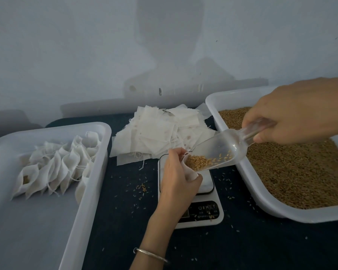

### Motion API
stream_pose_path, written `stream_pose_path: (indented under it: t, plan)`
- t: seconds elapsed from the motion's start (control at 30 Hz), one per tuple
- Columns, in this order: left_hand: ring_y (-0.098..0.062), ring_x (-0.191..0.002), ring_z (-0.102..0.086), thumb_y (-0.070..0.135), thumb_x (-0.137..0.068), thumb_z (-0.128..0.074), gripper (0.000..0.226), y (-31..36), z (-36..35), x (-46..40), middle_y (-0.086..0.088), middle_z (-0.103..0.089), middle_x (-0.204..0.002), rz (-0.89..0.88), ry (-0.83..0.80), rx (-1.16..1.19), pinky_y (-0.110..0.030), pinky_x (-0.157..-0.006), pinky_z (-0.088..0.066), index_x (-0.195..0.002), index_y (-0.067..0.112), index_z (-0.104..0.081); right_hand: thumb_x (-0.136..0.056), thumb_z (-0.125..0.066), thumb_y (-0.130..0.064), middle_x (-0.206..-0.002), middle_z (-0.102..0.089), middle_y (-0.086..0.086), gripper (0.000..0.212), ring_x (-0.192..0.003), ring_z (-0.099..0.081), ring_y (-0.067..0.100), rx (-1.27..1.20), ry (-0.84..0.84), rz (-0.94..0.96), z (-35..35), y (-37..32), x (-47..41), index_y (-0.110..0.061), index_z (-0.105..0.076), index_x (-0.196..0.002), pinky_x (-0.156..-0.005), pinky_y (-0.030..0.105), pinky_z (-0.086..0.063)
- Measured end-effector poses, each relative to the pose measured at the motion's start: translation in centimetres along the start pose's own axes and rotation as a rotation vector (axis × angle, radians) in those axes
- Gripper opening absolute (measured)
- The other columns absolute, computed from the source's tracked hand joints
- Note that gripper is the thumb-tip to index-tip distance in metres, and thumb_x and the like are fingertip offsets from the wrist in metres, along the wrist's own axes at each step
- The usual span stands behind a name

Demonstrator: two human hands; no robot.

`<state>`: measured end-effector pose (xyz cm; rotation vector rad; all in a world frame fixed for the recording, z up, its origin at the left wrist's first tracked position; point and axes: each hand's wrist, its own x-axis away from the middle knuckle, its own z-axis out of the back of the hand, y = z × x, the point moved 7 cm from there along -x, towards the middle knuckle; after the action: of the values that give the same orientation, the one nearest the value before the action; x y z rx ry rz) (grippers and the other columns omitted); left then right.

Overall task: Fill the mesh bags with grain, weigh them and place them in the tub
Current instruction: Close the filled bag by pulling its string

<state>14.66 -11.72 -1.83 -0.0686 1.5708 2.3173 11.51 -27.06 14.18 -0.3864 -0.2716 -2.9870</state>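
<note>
Your left hand (176, 178) pinches 1 bag (190, 173) open over the scale (207, 184); right hand (293, 112) grips the scoop (224, 151). Tip slowly, lip inside the mouth, so no grain (198, 162) spills.

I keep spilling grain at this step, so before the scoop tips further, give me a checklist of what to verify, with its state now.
1. Small white mesh bag held open by the left hand: ok.
2. Clear plastic scoop lip at the bag mouth: ok.
3. Right hand grips the scoop handle: ok.
4. Bag positioned over the white digital kitchen scale: ok.
5. Scale display readable: cannot tell, the left hand's wrist hides it.
6. Dark tabletop free of spilled grain: not ok, loose grains lie around the scale.
</note>
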Motion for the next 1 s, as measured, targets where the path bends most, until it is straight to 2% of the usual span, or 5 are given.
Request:
stream_pose_path:
  t: [0.2,0.63,0.83,0.9,1.0]
  plan:
    - [0.001,-0.097,-0.052,0.003,-0.078,-0.067,0.051,-0.1,0.1,-0.2,0.014,-0.05,-0.103,0.002,0.012,0.02,-0.009,-0.074,-0.044,-0.109,0.032,-0.038,-0.09,-0.05,-0.042,-0.08,-0.057,-0.016,0.015,-0.074,-0.051,-0.002,-0.007,0.0,0.001,-0.1,0.1,0.0,-0.041,-0.061,-0.1,-0.06,0.018,-0.04]
    - [0.008,-0.092,-0.053,0.005,-0.081,-0.063,0.044,-0.8,0.5,-0.6,0.014,-0.054,-0.107,0.084,0.08,0.128,-0.01,-0.07,-0.045,-0.1,0.038,-0.041,-0.088,-0.051,-0.047,-0.087,-0.059,-0.019,0.015,-0.079,-0.051,-0.004,-0.166,0.043,0.016,-0.8,0.9,0.3,-0.046,-0.059,-0.099,-0.066,0.018,-0.039]
    - [-0.009,-0.063,-0.053,0.004,-0.086,-0.058,0.031,-0.6,1.1,-0.6,-0.004,-0.06,-0.092,0.106,0.155,0.381,-0.018,-0.05,-0.044,-0.101,0.029,-0.049,-0.07,-0.045,-0.059,-0.082,-0.065,-0.026,0.028,-0.082,-0.059,-0.004,-0.458,0.0,0.035,-3.1,2.0,0.9,-0.05,-0.06,-0.092,-0.075,0.022,-0.044]
    - [-0.005,-0.058,-0.054,0.001,-0.087,-0.056,0.031,-0.7,1.3,-0.5,0.0,-0.059,-0.083,0.13,0.174,0.455,-0.021,-0.049,-0.049,-0.103,0.026,-0.05,-0.073,-0.05,-0.054,-0.082,-0.067,-0.029,0.026,-0.08,-0.062,-0.006,-0.605,0.033,0.035,-4.4,2.8,1.2,-0.05,-0.062,-0.096,-0.075,0.026,-0.046]
    - [-0.008,-0.064,-0.058,0.0,-0.083,-0.061,0.039,-0.7,1.2,-0.6,-0.002,-0.057,-0.093,0.138,0.138,0.422,-0.028,-0.052,-0.054,-0.106,0.029,-0.048,-0.078,-0.058,-0.041,-0.084,-0.071,-0.021,0.023,-0.074,-0.064,-0.004,-0.874,0.143,-0.007,-6.5,4.2,1.8,-0.046,-0.064,-0.1,-0.07,0.028,-0.046]
